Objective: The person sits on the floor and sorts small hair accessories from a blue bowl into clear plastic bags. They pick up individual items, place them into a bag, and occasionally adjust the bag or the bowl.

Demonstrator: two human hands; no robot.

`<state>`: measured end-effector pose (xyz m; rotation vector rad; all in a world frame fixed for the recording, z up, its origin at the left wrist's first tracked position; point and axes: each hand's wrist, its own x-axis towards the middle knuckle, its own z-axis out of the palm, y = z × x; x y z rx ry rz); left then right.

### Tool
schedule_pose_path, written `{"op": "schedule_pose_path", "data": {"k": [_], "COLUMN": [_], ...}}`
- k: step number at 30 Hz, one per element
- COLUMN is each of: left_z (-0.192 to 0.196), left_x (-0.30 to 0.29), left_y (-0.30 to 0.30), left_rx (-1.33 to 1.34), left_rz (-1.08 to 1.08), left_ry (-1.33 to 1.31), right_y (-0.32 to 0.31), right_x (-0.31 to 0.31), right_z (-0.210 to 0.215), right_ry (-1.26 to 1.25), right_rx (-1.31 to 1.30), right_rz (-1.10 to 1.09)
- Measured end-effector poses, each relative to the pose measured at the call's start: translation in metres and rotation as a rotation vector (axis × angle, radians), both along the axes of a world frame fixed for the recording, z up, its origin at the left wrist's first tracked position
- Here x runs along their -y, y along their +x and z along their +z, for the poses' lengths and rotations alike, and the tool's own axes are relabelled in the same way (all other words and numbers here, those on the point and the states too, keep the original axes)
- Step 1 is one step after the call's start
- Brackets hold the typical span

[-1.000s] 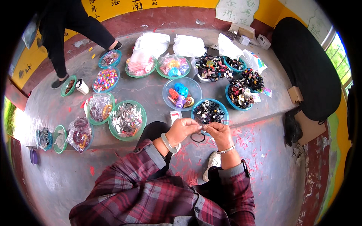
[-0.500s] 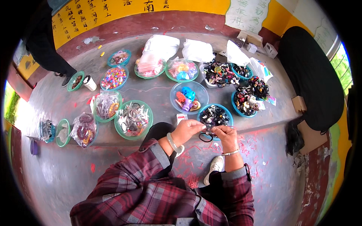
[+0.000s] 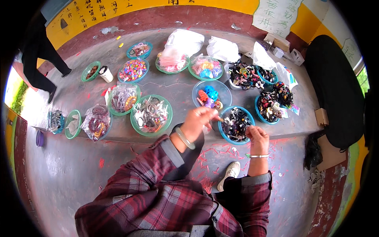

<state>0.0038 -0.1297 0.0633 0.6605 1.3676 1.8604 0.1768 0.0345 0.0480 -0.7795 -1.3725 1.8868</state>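
Observation:
My left hand (image 3: 197,125) is raised over the ledge, thumb and fingers pinched; motion blur hides what, if anything, is between the tips. To its right, my right hand (image 3: 258,139) is curled closed at the right edge of a blue basin (image 3: 221,133); what it holds, if anything, cannot be made out. Dark hair ties with small pale ornaments (image 3: 236,123) fill that basin. Just beyond my left hand stands a clear bluish bowl (image 3: 228,94) with orange, blue and purple pieces. The two hands are apart.
Basins of hair accessories cover the grey ledge (image 3: 181,89), among them a green basin (image 3: 171,117) at left. White bags (image 3: 222,49) lie at the back. A person in dark trousers (image 3: 37,65) stands far left. Red scraps (image 3: 207,183) litter the floor by my shoe (image 3: 233,170).
My hands have moved apart from where they met around a black hair tie, which no longer shows between them. The view has shifted, and the person at far left has moved.

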Motion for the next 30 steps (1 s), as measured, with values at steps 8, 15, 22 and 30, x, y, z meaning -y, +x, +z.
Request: {"op": "schedule_pose_path", "data": {"k": [8, 15, 22, 30], "left_z": [-0.038, -0.132, -0.176, -0.171], "left_x": [0.098, 0.188, 0.211, 0.199], "left_y": [-0.100, -0.150, -0.168, -0.185], "left_rx": [0.044, 0.160, 0.233, -0.096], "left_rz": [0.506, 0.696, 0.603, 0.939], "left_ry": [-0.035, -0.288, -0.459, -0.732], "right_y": [-0.004, -0.010, -0.014, -0.013], "right_x": [0.009, 0.007, 0.013, 0.012], "right_z": [-0.005, -0.015, -0.016, -0.020], "right_ry": [-0.045, -0.038, -0.028, -0.027], "right_rx": [0.110, 0.151, 0.166, 0.210], "right_rz": [0.055, 0.113, 0.147, 0.133]}}
